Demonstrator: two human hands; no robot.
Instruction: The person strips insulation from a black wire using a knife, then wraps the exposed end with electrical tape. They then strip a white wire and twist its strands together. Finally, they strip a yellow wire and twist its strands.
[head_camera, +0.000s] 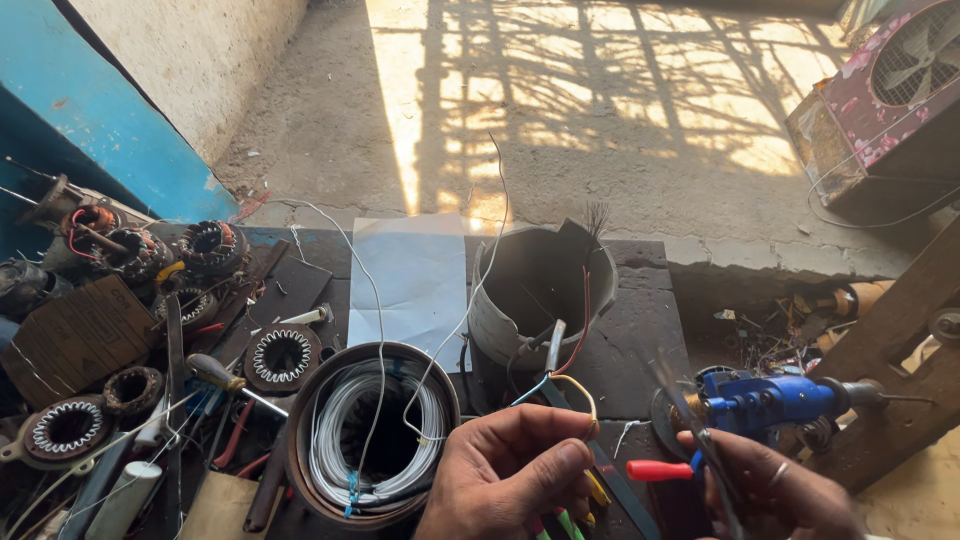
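At the near edge of the view, the person's left hand (510, 470) is curled, with thumb and fingers pinched on a thin yellow wire (578, 392). The wire arcs up out of the fingertips in a small loop, just above the hand and near the middle of the scene. Below the same hand, short red, green and yellow wire ends poke out.

The right hand (775, 490), wearing a ring, sits at the near right. It is closed around a thin dark tool (700, 445) that crosses the hand slantwise; the tool is blurred, so its kind cannot be told. A red handle (658, 470) sticks out to the left between the two hands, touching the right hand's fingers.

Just beyond the right hand stands a blue winding tool (775, 400) with a metal shaft pointing right toward a wooden frame (900, 340).

Beyond the left hand stands a battered grey metal bucket (535, 290), with red and pale wires trailing out of it toward the yellow wire. To the left of the left hand lies a round metal tin (305, 440) holding a coil of white wire (340, 420). Farther left, the dark workbench (640, 330) is crowded with motor stators (282, 357) wound with copper, and a screwdriver (215, 372). A white sheet (420, 275) lies at the bench's far side. Sunlit concrete floor stretches beyond, with a fan casing (900, 90) at the far right.
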